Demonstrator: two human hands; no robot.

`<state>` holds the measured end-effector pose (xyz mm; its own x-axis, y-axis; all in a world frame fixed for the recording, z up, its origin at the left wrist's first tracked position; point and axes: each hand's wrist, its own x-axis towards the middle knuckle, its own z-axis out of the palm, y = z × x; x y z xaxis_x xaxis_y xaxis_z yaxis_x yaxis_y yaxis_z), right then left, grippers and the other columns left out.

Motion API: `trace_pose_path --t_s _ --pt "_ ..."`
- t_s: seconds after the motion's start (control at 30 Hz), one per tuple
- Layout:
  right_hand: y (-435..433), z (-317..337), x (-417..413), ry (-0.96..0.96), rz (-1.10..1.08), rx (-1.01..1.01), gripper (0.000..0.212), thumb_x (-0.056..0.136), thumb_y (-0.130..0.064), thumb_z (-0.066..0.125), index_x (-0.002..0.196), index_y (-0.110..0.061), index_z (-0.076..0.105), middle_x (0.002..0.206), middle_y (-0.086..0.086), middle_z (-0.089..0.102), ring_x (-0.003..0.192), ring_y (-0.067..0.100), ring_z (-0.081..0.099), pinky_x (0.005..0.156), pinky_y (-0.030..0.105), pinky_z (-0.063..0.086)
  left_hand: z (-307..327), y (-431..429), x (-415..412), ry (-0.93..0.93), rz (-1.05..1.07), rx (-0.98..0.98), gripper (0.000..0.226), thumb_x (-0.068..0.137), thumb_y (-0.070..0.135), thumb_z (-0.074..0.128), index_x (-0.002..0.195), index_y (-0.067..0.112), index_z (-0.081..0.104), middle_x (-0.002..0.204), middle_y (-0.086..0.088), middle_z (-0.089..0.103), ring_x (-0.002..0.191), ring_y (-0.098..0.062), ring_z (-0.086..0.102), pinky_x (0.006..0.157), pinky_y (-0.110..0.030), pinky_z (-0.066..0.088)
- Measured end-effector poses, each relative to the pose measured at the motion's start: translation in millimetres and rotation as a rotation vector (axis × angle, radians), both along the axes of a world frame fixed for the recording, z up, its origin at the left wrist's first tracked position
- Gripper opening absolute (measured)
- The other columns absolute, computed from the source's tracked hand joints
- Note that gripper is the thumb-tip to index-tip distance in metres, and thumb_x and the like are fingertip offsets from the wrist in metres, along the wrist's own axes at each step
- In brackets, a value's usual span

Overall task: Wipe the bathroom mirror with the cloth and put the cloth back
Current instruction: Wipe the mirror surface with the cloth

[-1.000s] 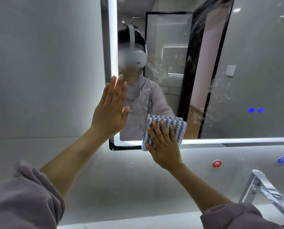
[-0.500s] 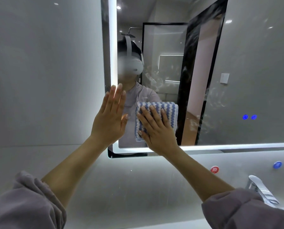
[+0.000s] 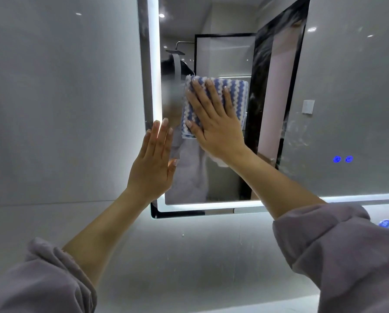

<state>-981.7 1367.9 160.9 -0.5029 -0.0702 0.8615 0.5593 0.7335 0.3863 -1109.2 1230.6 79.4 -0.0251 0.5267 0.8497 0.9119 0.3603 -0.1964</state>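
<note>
Cloth flat on streaky, light-edged mirror

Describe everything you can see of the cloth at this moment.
The cloth is a fluffy-looking rectangle with wavy blue and white stripes. It lies flat against the mirror, near its lit left edge, roughly upright. The right hand presses it with spread, straight fingers, covering much of its lower part; nothing else touches it.

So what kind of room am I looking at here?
Most likely a bathroom: a backlit wall mirror with blue touch buttons, and a shower head and glass screen reflected in it.
</note>
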Motion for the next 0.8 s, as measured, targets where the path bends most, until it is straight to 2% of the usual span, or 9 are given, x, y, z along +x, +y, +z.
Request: trace_pose_path --t_s 0.13,0.3,0.53,0.8 --pt "0 -7 -1 0.01 0.03 -0.026 0.061 0.102 -0.046 0.025 0.154 -0.015 0.018 0.161 0.005 0.018 0.149 0.026 0.013 0.12 0.046 0.002 0 0 0 0.005 0.005 -0.01 0.062 0.101 0.041 0.018 0.15 0.005 0.008 0.16 -0.016 0.008 0.149 -0.033 0.004 0.122 -0.045 0.011" --pt "0 -30 -2 0.045 0.083 -0.093 0.061 0.101 -0.046 0.027 0.153 -0.014 0.02 0.16 0.007 0.02 0.149 0.028 0.014 0.12 0.047 0.0 0 1 -1 0.027 -0.006 0.011 0.062 0.1 0.038 0.024 0.15 0.004 0.009 0.16 -0.017 0.011 0.148 -0.034 0.007 0.122 -0.045 0.011" --pt "11 -119 8 -0.001 0.124 -0.202 0.061 0.101 -0.046 0.026 0.153 -0.02 0.007 0.161 0.001 0.006 0.15 0.023 0.002 0.121 0.05 0.002 -2 5 -4 0.059 -0.01 0.055 0.063 0.1 0.035 0.033 0.151 0.004 0.011 0.16 -0.017 0.011 0.149 -0.034 0.006 0.122 -0.042 0.006" --pt "23 -214 25 -0.092 0.079 -0.11 0.062 0.102 -0.044 0.023 0.155 -0.018 0.003 0.162 0.001 0.006 0.15 0.023 0.0 0.121 0.048 -0.001 -3 8 -6 0.085 0.006 0.087 0.064 0.099 0.03 0.037 0.152 0.002 0.013 0.16 -0.018 0.009 0.149 -0.033 0.002 0.122 -0.038 -0.001"
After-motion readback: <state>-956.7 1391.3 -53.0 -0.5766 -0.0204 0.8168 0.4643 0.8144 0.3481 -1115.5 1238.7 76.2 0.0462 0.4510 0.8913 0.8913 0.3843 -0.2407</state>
